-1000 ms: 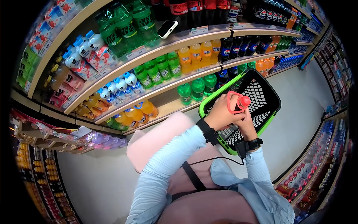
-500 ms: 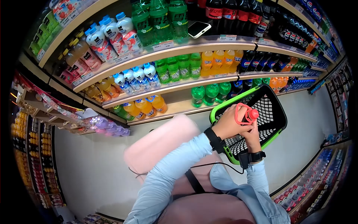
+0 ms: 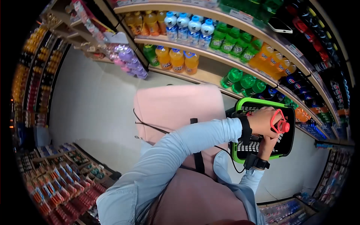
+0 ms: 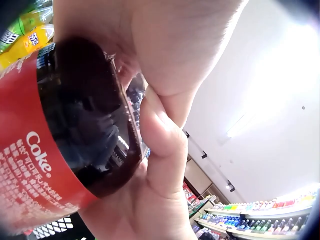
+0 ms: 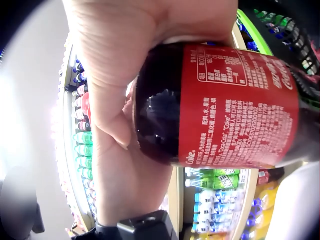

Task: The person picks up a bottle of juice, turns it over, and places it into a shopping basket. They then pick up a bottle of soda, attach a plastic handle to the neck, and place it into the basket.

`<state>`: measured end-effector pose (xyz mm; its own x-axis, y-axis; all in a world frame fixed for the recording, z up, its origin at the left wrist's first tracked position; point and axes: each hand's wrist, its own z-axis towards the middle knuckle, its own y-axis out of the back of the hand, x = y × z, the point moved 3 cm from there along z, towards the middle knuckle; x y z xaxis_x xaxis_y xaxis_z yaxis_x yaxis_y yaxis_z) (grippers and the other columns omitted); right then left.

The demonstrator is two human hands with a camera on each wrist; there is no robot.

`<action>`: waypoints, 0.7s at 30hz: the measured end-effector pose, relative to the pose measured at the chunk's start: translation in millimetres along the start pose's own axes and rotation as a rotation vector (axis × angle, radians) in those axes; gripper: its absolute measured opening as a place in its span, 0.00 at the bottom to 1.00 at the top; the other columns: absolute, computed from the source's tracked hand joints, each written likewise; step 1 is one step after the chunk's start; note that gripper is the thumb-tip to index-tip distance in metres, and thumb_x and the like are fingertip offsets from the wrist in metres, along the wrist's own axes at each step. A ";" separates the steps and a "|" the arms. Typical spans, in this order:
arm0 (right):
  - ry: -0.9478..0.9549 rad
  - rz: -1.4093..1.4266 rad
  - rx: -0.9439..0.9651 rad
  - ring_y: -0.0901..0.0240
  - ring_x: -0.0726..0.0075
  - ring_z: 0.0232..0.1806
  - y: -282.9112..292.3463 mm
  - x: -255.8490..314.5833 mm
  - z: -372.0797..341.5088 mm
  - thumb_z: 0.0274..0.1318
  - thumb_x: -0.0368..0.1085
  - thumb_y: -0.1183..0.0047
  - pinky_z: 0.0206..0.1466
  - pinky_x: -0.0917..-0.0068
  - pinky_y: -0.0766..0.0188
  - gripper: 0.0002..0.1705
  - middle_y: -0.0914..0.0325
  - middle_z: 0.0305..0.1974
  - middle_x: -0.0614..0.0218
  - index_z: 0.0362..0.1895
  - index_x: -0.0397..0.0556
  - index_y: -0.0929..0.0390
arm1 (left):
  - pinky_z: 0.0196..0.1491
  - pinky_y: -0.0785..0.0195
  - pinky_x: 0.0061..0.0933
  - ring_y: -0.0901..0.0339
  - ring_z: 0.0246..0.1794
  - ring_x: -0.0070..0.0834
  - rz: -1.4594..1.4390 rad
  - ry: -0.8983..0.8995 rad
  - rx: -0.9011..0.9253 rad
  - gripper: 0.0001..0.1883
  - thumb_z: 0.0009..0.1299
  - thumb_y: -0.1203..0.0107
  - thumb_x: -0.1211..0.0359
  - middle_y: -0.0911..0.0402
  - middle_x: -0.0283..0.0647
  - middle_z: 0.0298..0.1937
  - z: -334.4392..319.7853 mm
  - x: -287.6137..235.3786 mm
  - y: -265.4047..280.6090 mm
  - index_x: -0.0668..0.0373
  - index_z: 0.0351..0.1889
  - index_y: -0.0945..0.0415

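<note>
The left hand (image 3: 262, 122) and right hand (image 3: 267, 146) are gripping a Coke bottle (image 4: 82, 110) together, over a green-rimmed black shopping basket (image 3: 262, 100). In the head view they are hiding its body, its red cap (image 3: 286, 127) showing beside them; only the wrist views are showing the red label (image 5: 240, 110), while cutting off the base.

Beyond the basket (image 3: 262, 101), shelves (image 3: 210, 77) block; rightward, floor (image 3: 296, 172) lies open.

Drinks (image 3: 229, 42) are lining tiered shelves (image 3: 180, 6).
Orange-drink bottles (image 3: 177, 61) are standing on the bottom shelf (image 3: 207, 76), green bottles (image 3: 231, 78) farther right; blue-capped bottles (image 3: 182, 33) are standing one tier up; a phone (image 3: 280, 25) is lying on the shelf above.
</note>
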<state>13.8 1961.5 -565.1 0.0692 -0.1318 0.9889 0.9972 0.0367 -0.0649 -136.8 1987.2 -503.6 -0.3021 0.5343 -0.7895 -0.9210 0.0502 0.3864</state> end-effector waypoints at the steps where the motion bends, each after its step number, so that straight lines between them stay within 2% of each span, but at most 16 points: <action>1: -0.008 0.011 0.003 0.32 0.67 0.53 0.1 -1.7 0.9 0.45 0.30 0.40 0.56 0.72 0.35 0.37 0.33 0.53 0.62 0.60 0.44 0.43 | 0.50 0.37 0.41 0.30 0.47 0.44 0.003 0.007 0.000 0.28 0.47 0.36 0.53 0.25 0.43 0.42 0.3 2.6 -0.8 0.57 0.43 0.28; 3: -0.009 0.014 0.027 0.32 0.67 0.52 7.9 -8.8 1.5 0.47 0.32 0.40 0.55 0.72 0.34 0.34 0.33 0.53 0.62 0.57 0.42 0.41 | 0.47 0.37 0.41 0.29 0.43 0.43 0.006 0.008 -0.019 0.27 0.45 0.36 0.53 0.25 0.43 0.39 -0.1 6.7 -7.1 0.57 0.39 0.27; 4: -0.011 0.009 -0.002 0.31 0.69 0.49 9.4 -10.3 0.7 0.48 0.29 0.42 0.51 0.74 0.31 0.31 0.32 0.52 0.62 0.56 0.40 0.40 | 0.46 0.37 0.41 0.29 0.42 0.43 0.014 -0.005 -0.035 0.26 0.43 0.36 0.53 0.25 0.43 0.37 0.2 8.9 -9.0 0.57 0.37 0.27; 6: -0.065 0.063 0.042 0.29 0.70 0.46 17.6 -17.0 0.8 0.47 0.30 0.41 0.47 0.74 0.29 0.28 0.30 0.49 0.63 0.54 0.40 0.37 | 0.45 0.38 0.40 0.30 0.41 0.41 0.032 -0.019 -0.057 0.25 0.42 0.37 0.54 0.26 0.42 0.34 -1.6 11.3 -12.6 0.57 0.34 0.28; 7: -0.045 0.037 0.056 0.27 0.68 0.45 20.4 -19.6 1.5 0.51 0.34 0.43 0.42 0.73 0.26 0.31 0.31 0.51 0.62 0.57 0.44 0.42 | 0.46 0.38 0.40 0.30 0.41 0.40 0.041 -0.017 -0.081 0.24 0.42 0.37 0.54 0.26 0.41 0.34 -3.3 12.0 -14.5 0.57 0.34 0.28; 11: -0.028 0.030 0.075 0.27 0.69 0.43 15.2 -16.9 2.5 0.52 0.32 0.45 0.40 0.74 0.27 0.28 0.29 0.49 0.62 0.56 0.43 0.40 | 0.48 0.40 0.38 0.31 0.42 0.40 0.018 0.017 -0.041 0.25 0.43 0.36 0.52 0.26 0.41 0.36 -3.7 13.7 -11.6 0.57 0.34 0.28; 13: -0.040 0.022 0.019 0.27 0.69 0.43 13.7 -18.0 2.6 0.52 0.32 0.45 0.42 0.74 0.27 0.27 0.29 0.47 0.62 0.55 0.43 0.39 | 0.48 0.40 0.39 0.32 0.44 0.40 -0.003 0.018 -0.121 0.29 0.43 0.35 0.50 0.27 0.43 0.39 -6.1 18.9 -14.3 0.59 0.36 0.27; 15: -0.093 0.032 -0.009 0.28 0.70 0.44 19.5 -19.7 -1.1 0.53 0.32 0.46 0.45 0.74 0.29 0.24 0.27 0.45 0.62 0.53 0.42 0.38 | 0.51 0.39 0.40 0.33 0.48 0.42 0.012 -0.031 -0.183 0.36 0.43 0.34 0.46 0.30 0.47 0.46 -10.2 21.5 -14.9 0.64 0.42 0.28; 17: -0.045 0.059 -0.055 0.30 0.67 0.49 14.0 -15.4 -2.6 0.50 0.33 0.44 0.51 0.70 0.31 0.30 0.31 0.50 0.60 0.57 0.43 0.40 | 0.55 0.40 0.40 0.34 0.51 0.46 -0.115 -0.002 -0.218 0.39 0.48 0.33 0.47 0.32 0.49 0.49 -18.8 26.9 -10.0 0.66 0.49 0.32; 18: -0.015 0.065 -0.093 0.32 0.65 0.52 10.2 -11.7 -2.6 0.48 0.33 0.43 0.55 0.67 0.32 0.33 0.33 0.53 0.59 0.59 0.44 0.42 | 0.55 0.40 0.39 0.35 0.52 0.48 -0.217 0.039 -0.191 0.40 0.48 0.32 0.47 0.32 0.50 0.49 -21.6 35.8 -12.3 0.66 0.51 0.33; 19: 0.016 0.070 -0.050 0.34 0.63 0.55 3.6 -4.9 -2.2 0.46 0.33 0.42 0.58 0.65 0.34 0.38 0.36 0.57 0.59 0.62 0.45 0.44 | 0.55 0.40 0.39 0.35 0.52 0.47 -0.273 0.046 -0.145 0.40 0.50 0.33 0.47 0.32 0.51 0.49 -24.3 40.5 -6.5 0.65 0.52 0.34; 21: 0.029 0.032 -0.043 0.39 0.60 0.61 -2.7 -1.1 -0.6 0.43 0.34 0.40 0.63 0.61 0.39 0.45 0.41 0.62 0.59 0.66 0.46 0.49 | 0.55 0.38 0.36 0.32 0.53 0.44 -0.311 0.063 -0.166 0.32 0.61 0.40 0.50 0.32 0.52 0.51 -26.1 56.9 -4.8 0.64 0.53 0.34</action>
<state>11.1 1960.9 -566.2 0.1016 -0.1602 0.9818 0.9947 -0.0007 -0.1030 -156.0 1995.3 -562.8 -0.0112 0.4621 -0.8868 -0.9971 0.0615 0.0446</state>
